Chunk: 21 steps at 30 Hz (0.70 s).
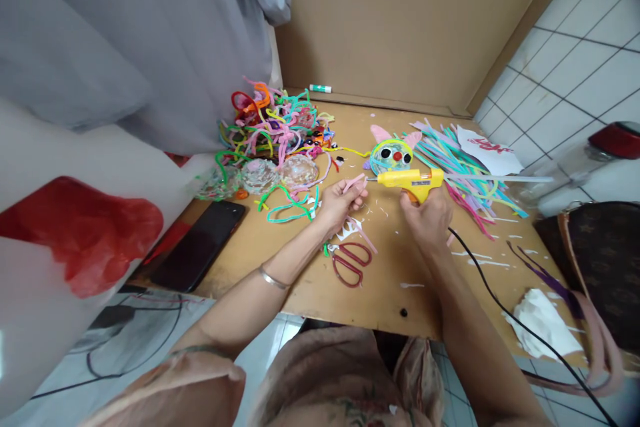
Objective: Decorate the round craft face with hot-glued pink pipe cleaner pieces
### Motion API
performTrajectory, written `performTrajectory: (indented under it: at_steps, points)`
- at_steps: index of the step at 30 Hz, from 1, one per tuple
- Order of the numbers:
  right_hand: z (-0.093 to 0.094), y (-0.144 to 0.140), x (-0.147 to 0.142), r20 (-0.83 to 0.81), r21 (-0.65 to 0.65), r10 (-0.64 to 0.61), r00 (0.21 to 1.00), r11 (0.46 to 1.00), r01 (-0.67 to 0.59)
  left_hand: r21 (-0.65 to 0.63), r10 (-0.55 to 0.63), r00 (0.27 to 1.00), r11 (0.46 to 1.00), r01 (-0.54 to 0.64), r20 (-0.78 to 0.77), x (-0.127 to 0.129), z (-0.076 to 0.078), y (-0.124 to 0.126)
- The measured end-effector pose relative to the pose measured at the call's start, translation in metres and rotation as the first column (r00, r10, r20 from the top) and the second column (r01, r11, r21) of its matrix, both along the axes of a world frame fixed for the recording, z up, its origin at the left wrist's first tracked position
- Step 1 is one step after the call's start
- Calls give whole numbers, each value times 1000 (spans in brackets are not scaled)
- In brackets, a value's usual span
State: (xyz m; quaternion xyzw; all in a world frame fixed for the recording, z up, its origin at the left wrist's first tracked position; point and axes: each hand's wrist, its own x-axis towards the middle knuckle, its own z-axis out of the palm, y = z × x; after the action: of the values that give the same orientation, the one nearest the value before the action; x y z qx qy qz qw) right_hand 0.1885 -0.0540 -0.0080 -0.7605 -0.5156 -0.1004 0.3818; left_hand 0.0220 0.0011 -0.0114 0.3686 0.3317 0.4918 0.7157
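Observation:
My right hand (428, 218) grips the handle of a yellow hot glue gun (411, 179), whose nozzle points left. Pinched in my left hand (341, 202) is a short pink pipe cleaner piece (354, 181), its end right at the nozzle tip. Just beyond the gun lies a round pipe cleaner face (391, 154) with black eyes, a red nose and pink ears. The gun's black cord (505, 312) trails off the table's near right edge.
Red-handled scissors (351, 262) lie just below my hands. A tangled heap of coloured pipe cleaners (273, 121) sits at the back left, straight ones (460, 167) at the right. A black phone (200, 245) lies at the left edge, a brown bag (597, 257) at the right.

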Motion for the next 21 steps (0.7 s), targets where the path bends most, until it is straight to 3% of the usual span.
performTrajectory:
  at_steps: [12,21]
  points:
    - [0,1,0,-33,-36,-18,999,999,17,5,-20,1000,1000,20,13,-1,4,-2]
    - [2,1,1,-28,14,-20,999,1000,21,13,-27,1000,1000,27,11,-1,2,-2]
